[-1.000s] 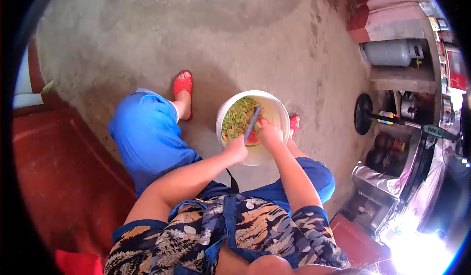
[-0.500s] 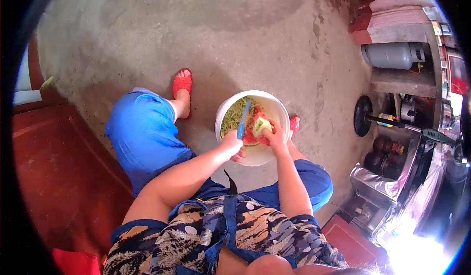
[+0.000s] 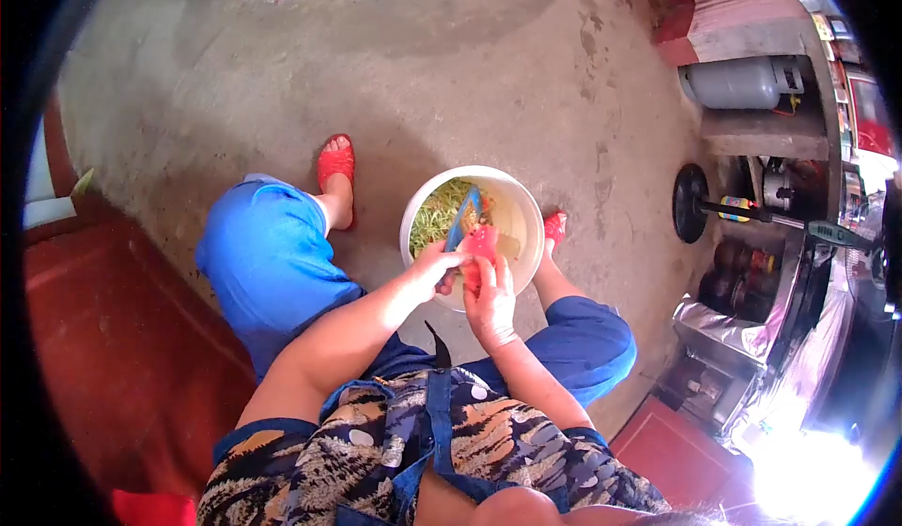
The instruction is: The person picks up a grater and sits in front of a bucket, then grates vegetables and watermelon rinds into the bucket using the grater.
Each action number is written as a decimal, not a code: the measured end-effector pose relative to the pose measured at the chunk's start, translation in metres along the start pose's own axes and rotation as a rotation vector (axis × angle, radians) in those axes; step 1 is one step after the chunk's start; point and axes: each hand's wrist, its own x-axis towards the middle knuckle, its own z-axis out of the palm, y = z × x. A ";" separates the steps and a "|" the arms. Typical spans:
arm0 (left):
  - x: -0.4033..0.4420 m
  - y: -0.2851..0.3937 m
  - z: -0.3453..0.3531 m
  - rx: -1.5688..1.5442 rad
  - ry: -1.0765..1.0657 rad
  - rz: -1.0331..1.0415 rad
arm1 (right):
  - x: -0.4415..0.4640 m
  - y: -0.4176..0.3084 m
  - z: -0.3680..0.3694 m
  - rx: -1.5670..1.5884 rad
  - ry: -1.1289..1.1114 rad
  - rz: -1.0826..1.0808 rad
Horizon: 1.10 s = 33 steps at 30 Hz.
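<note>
Over the bucket [image 3: 537, 244], my left hand [image 3: 434, 268] is closed round the handle of a blue knife [image 3: 460, 221], which points away from me into the bucket. My right hand [image 3: 491, 305] grips a red piece of watermelon [image 3: 481, 242] close beside the knife. The two hands nearly meet, and the left fingertips seem to touch the fruit. Inside the white bucket lie pale green shreds [image 3: 437, 214]. Part of its contents is hidden behind my hands.
The bucket stands on the concrete floor [image 3: 470, 94] between my feet in red slippers [image 3: 336, 164]. At right are a black round fan base [image 3: 691, 203], a grey gas cylinder [image 3: 733, 83] on a shelf and a metal stand [image 3: 709, 376]. A red-brown surface [image 3: 113, 338] is at left.
My right hand has moved left and toward my body with the watermelon, bringing it up to the left hand. The piece has turned, now showing red flesh. The view has shifted slightly.
</note>
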 end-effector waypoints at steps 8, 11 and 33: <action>0.005 -0.003 -0.010 -0.049 -0.081 -0.033 | 0.032 0.037 -0.035 0.448 -0.019 0.474; 0.004 -0.006 -0.004 0.028 -0.099 0.026 | 0.042 0.027 -0.027 0.900 -0.393 0.727; -0.018 -0.011 0.013 0.364 0.087 0.120 | 0.053 0.054 0.028 1.030 -0.205 0.557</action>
